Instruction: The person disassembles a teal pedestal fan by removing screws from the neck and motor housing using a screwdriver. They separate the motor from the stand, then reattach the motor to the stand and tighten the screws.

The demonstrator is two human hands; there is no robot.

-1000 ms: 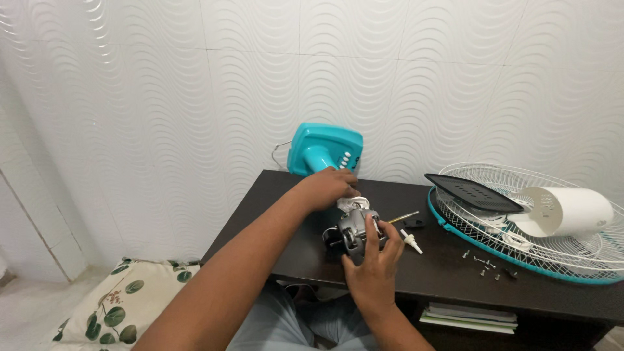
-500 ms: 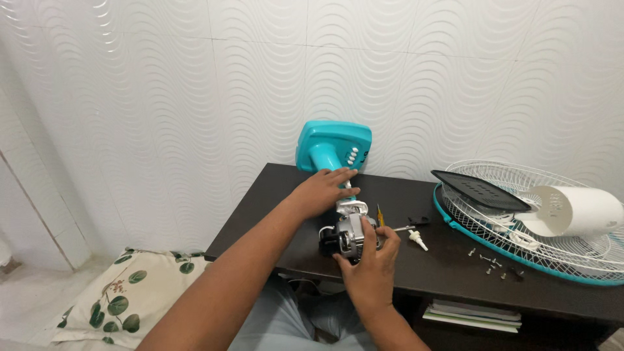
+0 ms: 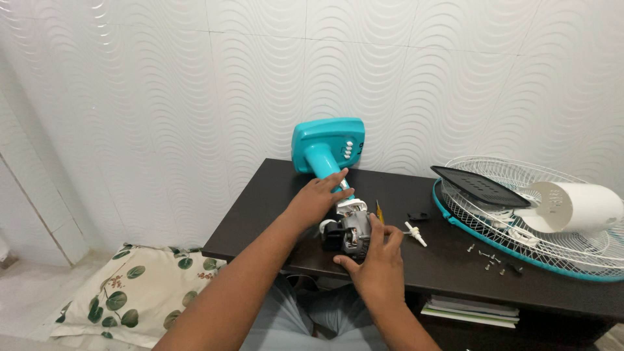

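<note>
A teal fan stand lies on its side on the dark table (image 3: 273, 214), its square base (image 3: 328, 143) leaning near the wall. My left hand (image 3: 315, 200) grips the teal neck just above the motor. The bare grey fan motor (image 3: 351, 231) sits at the end of the neck, and my right hand (image 3: 374, 257) holds it from the near side. A yellow-handled screwdriver (image 3: 379, 212) lies just behind the motor.
A white plastic part (image 3: 415, 234) and a small black piece (image 3: 417, 216) lie right of the motor. Several loose screws (image 3: 489, 257) sit before the white-and-teal fan grille (image 3: 585, 250), which holds a black panel (image 3: 481, 186) and a white motor cover (image 3: 572, 207). A leaf-print cushion (image 3: 123, 296) lies on the floor.
The view has shifted, so the fan stand and hands sit lower in the picture. Both hands keep their hold on the neck and motor.
</note>
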